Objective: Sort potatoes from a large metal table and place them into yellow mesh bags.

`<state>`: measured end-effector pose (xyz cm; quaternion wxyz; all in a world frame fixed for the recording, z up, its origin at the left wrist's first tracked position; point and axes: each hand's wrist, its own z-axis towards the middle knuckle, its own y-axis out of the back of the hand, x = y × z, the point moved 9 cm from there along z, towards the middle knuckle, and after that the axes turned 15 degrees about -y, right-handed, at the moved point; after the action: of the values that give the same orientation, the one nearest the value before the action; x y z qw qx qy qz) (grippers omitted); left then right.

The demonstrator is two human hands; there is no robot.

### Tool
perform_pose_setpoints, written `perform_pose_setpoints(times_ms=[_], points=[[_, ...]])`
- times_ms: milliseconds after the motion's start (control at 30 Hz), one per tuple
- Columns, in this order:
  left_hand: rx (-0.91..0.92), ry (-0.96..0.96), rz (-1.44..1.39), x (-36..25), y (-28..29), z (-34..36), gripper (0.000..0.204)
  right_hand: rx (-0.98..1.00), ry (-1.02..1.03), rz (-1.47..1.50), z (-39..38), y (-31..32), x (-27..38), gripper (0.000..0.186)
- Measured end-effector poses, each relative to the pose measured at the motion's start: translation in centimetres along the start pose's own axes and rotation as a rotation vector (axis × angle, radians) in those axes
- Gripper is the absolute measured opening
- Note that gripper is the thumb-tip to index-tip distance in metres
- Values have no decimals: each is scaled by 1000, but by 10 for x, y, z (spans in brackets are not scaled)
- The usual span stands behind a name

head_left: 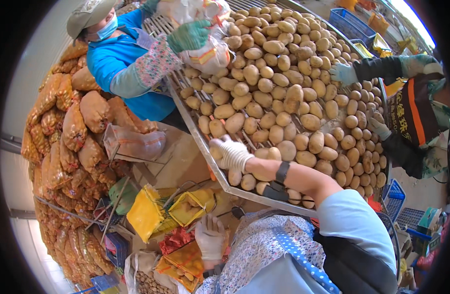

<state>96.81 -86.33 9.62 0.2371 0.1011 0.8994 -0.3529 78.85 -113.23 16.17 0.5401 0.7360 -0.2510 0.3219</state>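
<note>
Many potatoes [264, 100] cover a metal-framed slatted table [224, 182] before me. My right hand [234, 154], in a white knit glove, reaches over the table's near left edge. Its fingers are bent round a potato [216, 153], partly hidden by the glove. Lower down, beside my apron, my left hand [209, 238] wears a white glove too; its fingers are stretched out and it holds nothing. Close to it are an orange mesh bag [183, 262] with potatoes inside and a red mesh bag [177, 239]. Yellow bags [146, 213] hang open just beyond.
A co-worker in blue [119, 63] handles a white sack [207, 54] at the far left. Another person's gloved hands [343, 73] reach in from the right. Filled sacks [70, 122] are piled at left. Blue crates [351, 23] stand at far right.
</note>
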Motion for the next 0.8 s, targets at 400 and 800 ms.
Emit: perform_pose_setpoints(times_ms=[400, 800], points=[[361, 274, -76, 59, -101, 4, 38, -738, 235, -317, 19, 148, -42, 28], [93, 162, -65, 26, -20, 5, 30, 184, -48, -883, 32, 221, -190, 77]])
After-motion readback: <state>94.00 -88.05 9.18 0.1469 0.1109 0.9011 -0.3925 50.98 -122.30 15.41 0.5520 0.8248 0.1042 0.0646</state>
